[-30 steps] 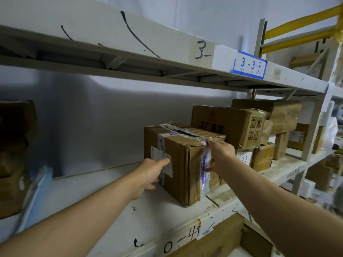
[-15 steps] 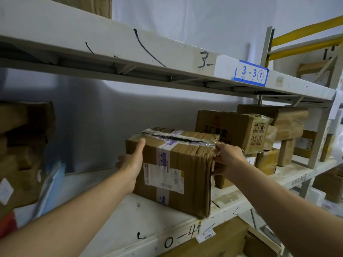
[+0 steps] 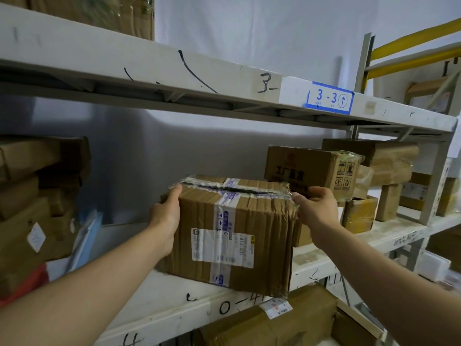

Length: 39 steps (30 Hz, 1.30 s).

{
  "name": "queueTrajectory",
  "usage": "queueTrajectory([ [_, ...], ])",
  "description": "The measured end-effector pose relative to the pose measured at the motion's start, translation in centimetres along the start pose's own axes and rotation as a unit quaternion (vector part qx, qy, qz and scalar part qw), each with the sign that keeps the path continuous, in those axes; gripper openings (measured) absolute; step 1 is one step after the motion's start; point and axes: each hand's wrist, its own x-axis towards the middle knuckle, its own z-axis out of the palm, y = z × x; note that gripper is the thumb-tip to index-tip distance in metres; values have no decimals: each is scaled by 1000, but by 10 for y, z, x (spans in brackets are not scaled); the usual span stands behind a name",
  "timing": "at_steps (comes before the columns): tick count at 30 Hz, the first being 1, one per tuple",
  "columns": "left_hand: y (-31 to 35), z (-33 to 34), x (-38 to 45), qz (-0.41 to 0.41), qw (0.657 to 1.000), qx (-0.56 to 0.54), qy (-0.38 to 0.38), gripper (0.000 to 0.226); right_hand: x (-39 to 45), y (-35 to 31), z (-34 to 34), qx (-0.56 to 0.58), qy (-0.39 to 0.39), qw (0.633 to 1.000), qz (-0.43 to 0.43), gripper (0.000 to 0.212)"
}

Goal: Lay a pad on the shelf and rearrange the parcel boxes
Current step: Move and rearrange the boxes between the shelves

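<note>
A taped brown parcel box (image 3: 239,221) with a white shipping label stands on the white shelf (image 3: 159,303), its front bottom corner hanging slightly over the shelf's front edge. My left hand (image 3: 166,213) grips its left side, thumb up at the top edge. My right hand (image 3: 315,208) grips its upper right corner, fingers curled behind the box. More brown parcel boxes (image 3: 311,168) are stacked behind and to the right. A blue flat pad-like sheet (image 3: 86,236) leans at the left.
A stack of brown boxes (image 3: 37,196) fills the shelf's left end. The upper shelf beam (image 3: 224,86) with a blue 3-3 label runs close overhead. A white upright post (image 3: 436,186) stands at right. More boxes (image 3: 274,323) lie on the shelf below.
The box has been turned so its labelled face points at me and has slid left toward the front edge. My left hand shifted from the label face to the left side.
</note>
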Motion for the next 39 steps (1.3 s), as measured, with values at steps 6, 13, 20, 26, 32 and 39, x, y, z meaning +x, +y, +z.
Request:
queueTrajectory([
  [6, -1, -3, -6, 8, 1000, 5, 8, 80, -23, 4, 0, -61, -109, 992, 0, 64],
  [13, 1, 2, -22, 11, 1000, -3, 8, 75, -41, 2, -10, 4, -273, 960, 55, 78],
  [20, 14, 25, -49, 82, 997, -1, -11, 84, -39, -3, -42, 79, -229, 970, 35, 43],
  [26, 12, 56, -92, 90, 994, 15, -58, 82, -45, 8, -87, 153, -144, 977, 46, 39],
  [32, 10, 93, -135, 108, 978, 63, -165, 66, -38, 18, -146, 195, -16, 977, 79, 49],
  [39, 21, 134, -183, 225, 935, 145, -234, 86, -43, 36, -201, 254, 73, 960, 92, 46],
])
